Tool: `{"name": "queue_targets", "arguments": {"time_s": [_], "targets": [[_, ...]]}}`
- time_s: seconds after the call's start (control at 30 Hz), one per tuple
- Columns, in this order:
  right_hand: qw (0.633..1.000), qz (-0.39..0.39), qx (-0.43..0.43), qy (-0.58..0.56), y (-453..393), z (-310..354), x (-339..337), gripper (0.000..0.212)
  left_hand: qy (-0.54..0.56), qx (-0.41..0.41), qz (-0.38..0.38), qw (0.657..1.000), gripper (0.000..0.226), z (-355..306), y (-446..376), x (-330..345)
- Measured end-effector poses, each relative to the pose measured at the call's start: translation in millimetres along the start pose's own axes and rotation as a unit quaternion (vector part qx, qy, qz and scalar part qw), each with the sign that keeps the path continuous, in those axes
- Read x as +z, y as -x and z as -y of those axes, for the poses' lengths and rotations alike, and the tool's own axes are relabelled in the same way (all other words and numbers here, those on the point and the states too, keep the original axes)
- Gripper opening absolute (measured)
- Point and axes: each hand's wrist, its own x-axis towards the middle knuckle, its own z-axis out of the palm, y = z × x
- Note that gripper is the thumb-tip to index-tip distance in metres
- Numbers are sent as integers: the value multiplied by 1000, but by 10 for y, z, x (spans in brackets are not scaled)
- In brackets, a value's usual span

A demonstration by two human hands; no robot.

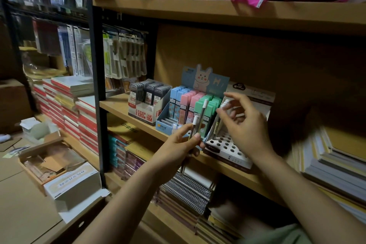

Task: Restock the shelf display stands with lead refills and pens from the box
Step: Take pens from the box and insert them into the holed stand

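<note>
My left hand [183,142] grips a small bunch of white-capped pens [200,120], held upright in front of the shelf. My right hand [244,125] hovers over a white pen display stand [223,147] with round holes, its fingers curled beside white pen caps [225,103] standing at the back of the stand; a grasp on them is unclear. Left of it stands a rabbit-topped display [186,105] of blue, pink and green lead refill cases. Further left is a display of dark lead refills [147,98]. An open white box [73,184] lies at the lower left.
The wooden shelf [122,105] carries the displays. Notebooks are stacked on the shelf below and at the right [336,164]. Red-edged book stacks [67,109] stand left of the black upright [97,77]. An open cardboard box [47,160] sits at lower left.
</note>
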Motion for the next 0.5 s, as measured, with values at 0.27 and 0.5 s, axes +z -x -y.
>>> {"name": "queue_targets", "arguments": {"time_s": [0.27, 0.5], "targets": [[987, 60, 51, -138, 82, 118, 131, 43, 28, 5, 63, 998, 34, -9, 10, 88], [974, 65, 71, -204, 69, 45, 84, 37, 55, -10, 138, 989, 32, -23, -14, 99]]}}
